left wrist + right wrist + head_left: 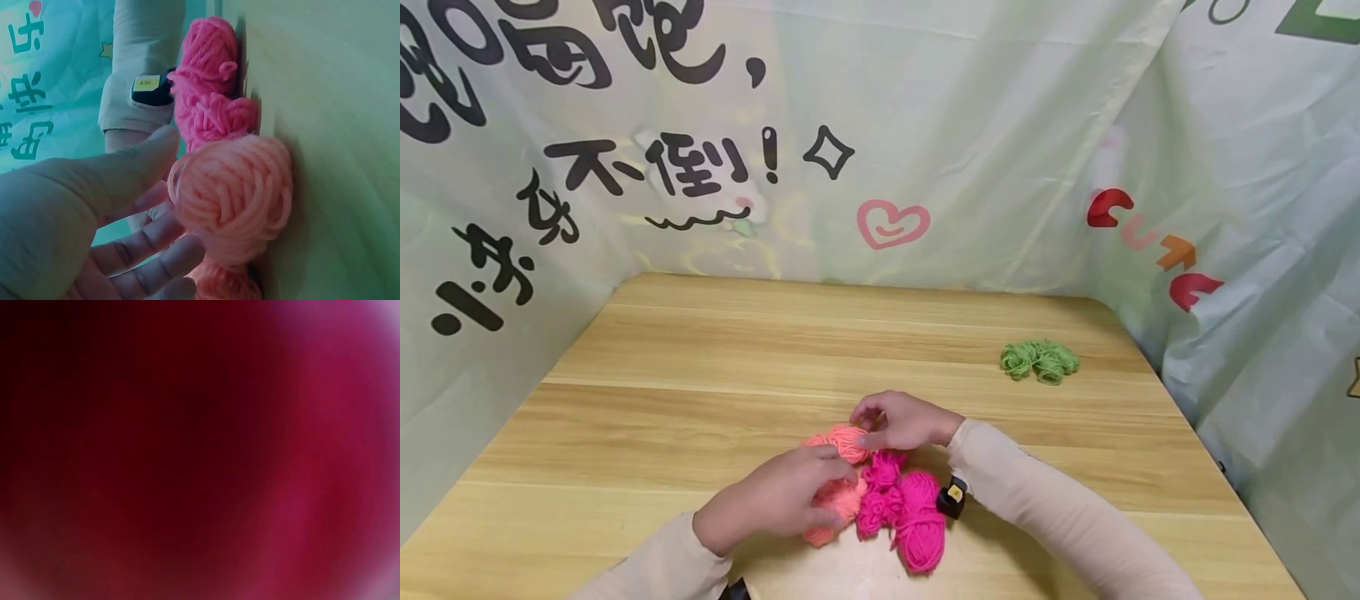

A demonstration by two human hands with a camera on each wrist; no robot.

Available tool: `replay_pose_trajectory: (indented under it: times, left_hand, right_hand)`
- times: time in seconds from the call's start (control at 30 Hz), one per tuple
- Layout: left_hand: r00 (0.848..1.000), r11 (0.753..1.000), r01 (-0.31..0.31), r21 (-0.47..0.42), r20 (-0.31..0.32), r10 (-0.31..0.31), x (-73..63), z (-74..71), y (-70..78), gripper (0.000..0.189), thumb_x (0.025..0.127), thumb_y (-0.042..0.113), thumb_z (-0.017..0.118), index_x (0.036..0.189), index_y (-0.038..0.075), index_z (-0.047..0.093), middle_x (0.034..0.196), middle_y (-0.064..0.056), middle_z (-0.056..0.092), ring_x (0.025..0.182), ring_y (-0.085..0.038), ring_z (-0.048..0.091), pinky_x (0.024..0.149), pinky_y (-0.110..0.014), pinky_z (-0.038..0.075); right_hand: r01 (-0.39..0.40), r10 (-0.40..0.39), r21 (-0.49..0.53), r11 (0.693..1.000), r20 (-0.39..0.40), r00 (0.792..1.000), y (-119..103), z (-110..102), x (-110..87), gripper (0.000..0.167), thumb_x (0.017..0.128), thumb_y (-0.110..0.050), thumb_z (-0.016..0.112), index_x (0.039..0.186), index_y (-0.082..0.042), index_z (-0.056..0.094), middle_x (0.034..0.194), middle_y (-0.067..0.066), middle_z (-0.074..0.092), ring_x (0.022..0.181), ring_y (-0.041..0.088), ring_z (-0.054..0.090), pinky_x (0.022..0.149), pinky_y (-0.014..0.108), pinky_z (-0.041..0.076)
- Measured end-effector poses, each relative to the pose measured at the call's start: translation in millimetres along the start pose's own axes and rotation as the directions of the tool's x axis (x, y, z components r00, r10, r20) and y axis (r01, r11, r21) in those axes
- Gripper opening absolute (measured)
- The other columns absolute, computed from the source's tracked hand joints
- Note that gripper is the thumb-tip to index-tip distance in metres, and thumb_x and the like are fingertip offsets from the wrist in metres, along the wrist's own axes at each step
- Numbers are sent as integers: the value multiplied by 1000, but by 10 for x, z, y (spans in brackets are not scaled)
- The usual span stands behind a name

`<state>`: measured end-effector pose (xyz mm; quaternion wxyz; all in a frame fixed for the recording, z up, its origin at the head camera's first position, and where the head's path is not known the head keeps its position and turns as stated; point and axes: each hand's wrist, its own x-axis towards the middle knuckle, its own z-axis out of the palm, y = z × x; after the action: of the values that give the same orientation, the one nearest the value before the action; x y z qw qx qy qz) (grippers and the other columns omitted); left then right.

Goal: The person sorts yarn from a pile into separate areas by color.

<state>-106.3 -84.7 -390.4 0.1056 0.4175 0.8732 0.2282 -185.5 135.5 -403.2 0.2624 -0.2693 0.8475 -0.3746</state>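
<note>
Left hand [778,493]: partly spread, thumb and fingers well apart, at the near orange yarn [842,502]. No closed hold; left wrist view has the fingers along the ball's side, thumb near its top. Contact: can't tell. That ball sits just right of the palm, partly covered in head view; visible part slants from near-left to far-right.

Far orange yarn [847,443]: beyond the left fingers, left of the right thumb. Long axis roughly left-right.

Small pink yarn [880,500]: lumpy clump right of the left fingertips, near side of the right hand. Long axis near-far.

Right hand [906,421]: fingers loosely bent, gap to thumb visible, nothing seen between them. Thumb at the far orange ball's edge; can't tell if it presses. Right wrist view is just red blur.

Big pink yarn [921,525]: on the near side of the right hand, long axis near-far, strand wrapped round its middle.

Green yarn [1040,361]: well right of and beyond both hands, long axis left-right, on the table [700,350].
</note>
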Motion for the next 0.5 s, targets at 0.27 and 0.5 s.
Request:
replay_pose_trajectory:
  times: [0.27,0.5]
  left_hand:
    - [1000,997,-11,81,-6,11,-6,21,24,29,76,21,82,102,12,70,95,8,56,81,-4,50,73,-23,48]
    - [1000,996,-13,89,-8,13,1,51,18,28,75,17,81,100,12,71,93,8,55,79,-4,48,73,-22,46]
  right_hand:
    - [-21,24,-57,998,44,999,-88,18,14,35,84,-22,77,115,-12,64,103,-4,62,92,13,61,84,29,49]
    - [-16,28,-140,990,86,996,-161,-21,-8,41,85,-25,77,120,-14,61,109,-1,63,93,13,61,84,29,49]
